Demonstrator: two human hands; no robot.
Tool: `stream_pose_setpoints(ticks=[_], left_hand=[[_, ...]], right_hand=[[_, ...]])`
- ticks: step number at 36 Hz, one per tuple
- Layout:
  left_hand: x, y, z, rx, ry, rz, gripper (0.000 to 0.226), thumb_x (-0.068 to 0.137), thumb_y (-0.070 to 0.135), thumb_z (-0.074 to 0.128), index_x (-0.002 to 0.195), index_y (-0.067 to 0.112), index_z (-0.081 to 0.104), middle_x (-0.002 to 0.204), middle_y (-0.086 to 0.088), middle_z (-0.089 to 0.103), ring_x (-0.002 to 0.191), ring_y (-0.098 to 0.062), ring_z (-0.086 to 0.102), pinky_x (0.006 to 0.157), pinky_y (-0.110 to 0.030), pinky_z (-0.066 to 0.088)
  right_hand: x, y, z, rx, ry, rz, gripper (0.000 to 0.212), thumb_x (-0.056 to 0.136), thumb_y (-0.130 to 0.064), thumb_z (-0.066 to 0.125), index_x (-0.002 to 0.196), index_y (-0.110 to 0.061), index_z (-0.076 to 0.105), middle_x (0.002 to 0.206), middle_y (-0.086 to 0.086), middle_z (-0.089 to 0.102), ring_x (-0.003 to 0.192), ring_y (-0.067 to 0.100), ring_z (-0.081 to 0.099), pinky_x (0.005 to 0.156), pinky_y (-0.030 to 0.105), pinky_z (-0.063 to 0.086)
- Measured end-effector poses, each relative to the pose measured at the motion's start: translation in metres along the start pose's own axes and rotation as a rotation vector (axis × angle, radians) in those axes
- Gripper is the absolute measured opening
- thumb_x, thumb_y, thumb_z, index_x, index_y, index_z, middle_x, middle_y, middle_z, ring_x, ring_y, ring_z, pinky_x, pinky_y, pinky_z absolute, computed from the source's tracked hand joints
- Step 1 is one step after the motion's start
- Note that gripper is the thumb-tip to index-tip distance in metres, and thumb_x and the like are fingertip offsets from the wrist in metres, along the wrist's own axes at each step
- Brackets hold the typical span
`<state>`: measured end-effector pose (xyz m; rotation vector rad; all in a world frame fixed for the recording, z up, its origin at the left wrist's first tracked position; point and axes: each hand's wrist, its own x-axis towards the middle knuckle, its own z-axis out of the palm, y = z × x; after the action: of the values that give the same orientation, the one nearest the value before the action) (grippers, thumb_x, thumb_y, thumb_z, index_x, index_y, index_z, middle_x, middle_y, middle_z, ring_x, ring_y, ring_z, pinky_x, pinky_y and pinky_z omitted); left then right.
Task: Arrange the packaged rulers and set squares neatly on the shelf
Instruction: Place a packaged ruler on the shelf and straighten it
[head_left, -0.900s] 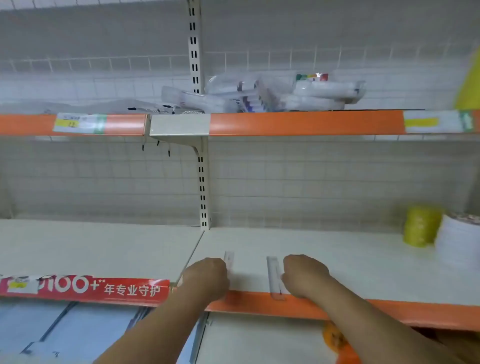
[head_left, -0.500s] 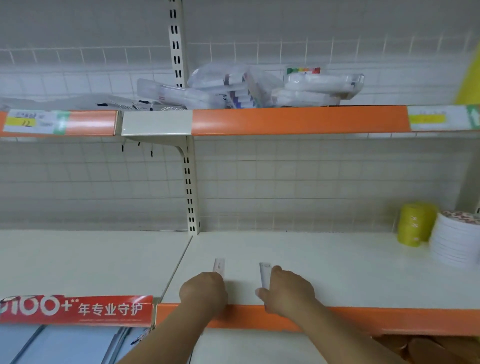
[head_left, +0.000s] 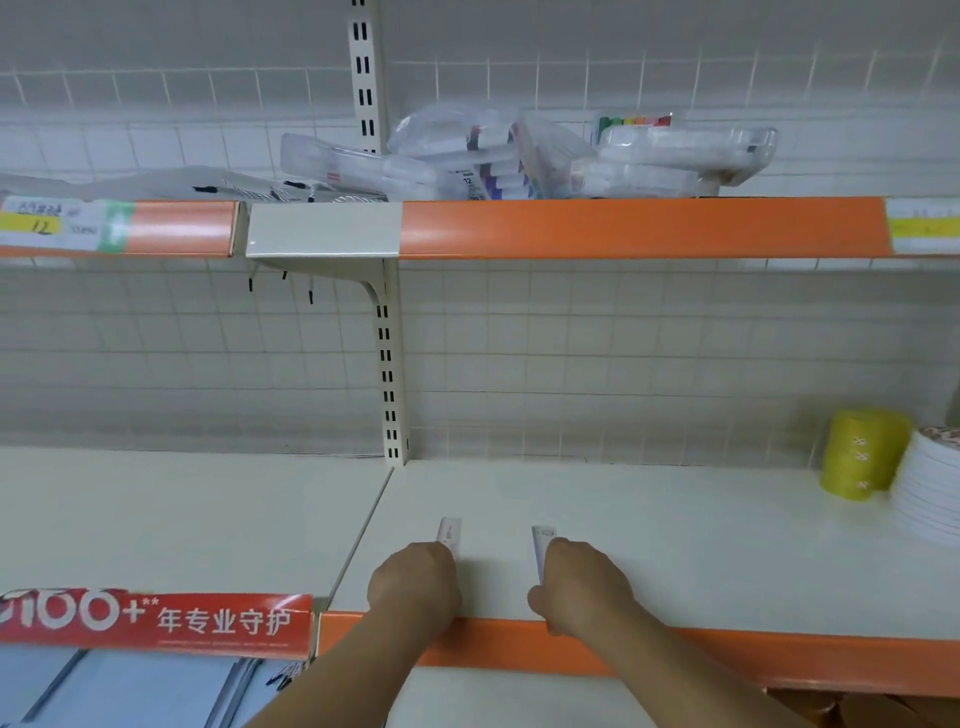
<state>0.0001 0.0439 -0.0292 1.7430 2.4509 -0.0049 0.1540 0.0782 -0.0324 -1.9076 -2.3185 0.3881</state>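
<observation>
Head view, left hand (head_left: 415, 582) curled round first ruler pack (head_left: 450, 531), right hand (head_left: 582, 587) holding second ruler pack (head_left: 540, 545), both flat on lower shelf (head_left: 701, 551), yellow roll (head_left: 860, 454) and white plates (head_left: 930, 499) far right, hands placed same as before.

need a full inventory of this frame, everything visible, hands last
top shelf: 1, orange front edge, upper frame
middle shelf: 1, cream top, orange front edge
left ruler: 1, clear pack, middle shelf front
right ruler: 1, clear pack, middle shelf front, apart from the left ruler
package pile: count unclear, clear plastic, top shelf
yellow roll: 1, yellow, middle shelf, right rear
plate stack: 1, white, far right beside the roll
red banner: 1, red with white print, left bay's front edge
price labels: 2, yellow-white, two ends of the top shelf edge
upright: 1, cream, slotted, between bays
left hand: grips left ruler
right hand: pinches right ruler
</observation>
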Motion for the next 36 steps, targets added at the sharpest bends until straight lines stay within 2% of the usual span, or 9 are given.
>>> stream_pose_setpoints(ticks=[2, 5, 8, 13, 17, 22, 28, 31, 36], left_hand=[[-0.001, -0.001, -0.001, 0.011, 0.01, 0.015, 0.052, 0.091, 0.013, 0.047, 0.142, 0.018, 0.039, 0.111, -0.003, 0.06, 0.089, -0.02, 0.053, 0.082, -0.027, 0.048], [-0.003, -0.003, -0.004, 0.045, 0.038, 0.02, 0.052, 0.093, 0.014, 0.047, 0.143, 0.02, 0.037, 0.115, -0.004, 0.06, 0.103, -0.022, 0.06, 0.084, -0.028, 0.048], [-0.005, -0.009, -0.009, 0.043, 0.073, 0.01, 0.041, 0.093, 0.015, 0.047, 0.134, 0.018, 0.046, 0.109, -0.003, 0.06, 0.098, -0.021, 0.06, 0.076, -0.027, 0.045], [-0.005, -0.027, -0.019, -0.02, 0.124, -0.051, 0.025, 0.092, 0.02, 0.05, 0.115, 0.014, 0.058, 0.113, -0.003, 0.063, 0.102, -0.021, 0.062, 0.071, -0.023, 0.04], [-0.007, -0.045, -0.029, -0.024, 0.136, -0.112, 0.024, 0.091, 0.019, 0.052, 0.113, 0.012, 0.057, 0.112, -0.005, 0.063, 0.101, -0.023, 0.062, 0.07, -0.025, 0.042], [-0.014, -0.067, -0.038, -0.032, 0.154, -0.198, 0.023, 0.089, 0.019, 0.053, 0.111, 0.011, 0.058, 0.108, -0.005, 0.064, 0.087, -0.023, 0.059, 0.067, -0.024, 0.04], [-0.027, -0.088, -0.045, -0.023, 0.185, -0.292, 0.024, 0.089, 0.02, 0.051, 0.11, 0.009, 0.057, 0.103, -0.007, 0.062, 0.094, -0.024, 0.062, 0.073, -0.027, 0.046], [-0.034, -0.1, -0.046, -0.042, 0.209, -0.352, 0.008, 0.09, 0.021, 0.052, 0.093, 0.015, 0.054, 0.089, -0.003, 0.057, 0.085, -0.022, 0.06, 0.065, -0.025, 0.042], [-0.053, -0.125, -0.049, -0.021, 0.242, -0.471, 0.011, 0.092, 0.023, 0.052, 0.088, 0.013, 0.051, 0.076, 0.002, 0.051, 0.073, -0.019, 0.054, 0.06, -0.027, 0.043]], right_hand=[[0.002, -0.001, -0.001, 0.002, -0.004, -0.006, 0.013, 0.083, -0.013, 0.052, 0.082, -0.014, 0.039, 0.066, -0.005, 0.041, 0.065, 0.017, 0.048, 0.043, 0.022, 0.027], [0.004, -0.005, -0.003, 0.014, -0.012, -0.022, 0.011, 0.083, -0.013, 0.052, 0.087, -0.015, 0.042, 0.067, -0.004, 0.043, 0.071, 0.02, 0.051, 0.044, 0.022, 0.029], [0.008, -0.011, -0.005, 0.004, 0.012, -0.042, 0.015, 0.084, -0.019, 0.055, 0.092, -0.015, 0.042, 0.074, -0.003, 0.045, 0.076, 0.02, 0.05, 0.045, 0.022, 0.026], [0.017, -0.026, -0.012, -0.096, 0.011, -0.103, 0.029, 0.087, -0.021, 0.054, 0.068, -0.018, 0.033, 0.07, -0.004, 0.039, 0.076, 0.021, 0.048, 0.046, 0.023, 0.024], [0.023, -0.035, -0.017, -0.129, 0.021, -0.153, 0.032, 0.089, -0.02, 0.053, 0.065, -0.019, 0.031, 0.071, -0.004, 0.037, 0.063, 0.014, 0.043, 0.047, 0.023, 0.026], [0.029, -0.046, -0.021, -0.173, 0.017, -0.247, 0.008, 0.089, -0.015, 0.051, 0.088, -0.017, 0.043, 0.08, -0.003, 0.038, 0.071, 0.015, 0.046, 0.048, 0.023, 0.027], [0.034, -0.073, -0.019, -0.221, 0.005, -0.383, 0.01, 0.09, -0.014, 0.051, 0.089, -0.018, 0.042, 0.081, -0.003, 0.036, 0.059, 0.009, 0.036, 0.048, 0.023, 0.025], [0.037, -0.094, -0.016, -0.215, -0.01, -0.462, 0.008, 0.09, -0.016, 0.052, 0.092, -0.018, 0.045, 0.09, 0.0, 0.04, 0.07, 0.015, 0.045, 0.049, 0.023, 0.027], [0.035, -0.133, -0.008, -0.212, -0.041, -0.598, 0.019, 0.092, -0.017, 0.05, 0.11, -0.013, 0.053, 0.103, 0.004, 0.047, 0.082, 0.02, 0.046, 0.062, 0.026, 0.035]])
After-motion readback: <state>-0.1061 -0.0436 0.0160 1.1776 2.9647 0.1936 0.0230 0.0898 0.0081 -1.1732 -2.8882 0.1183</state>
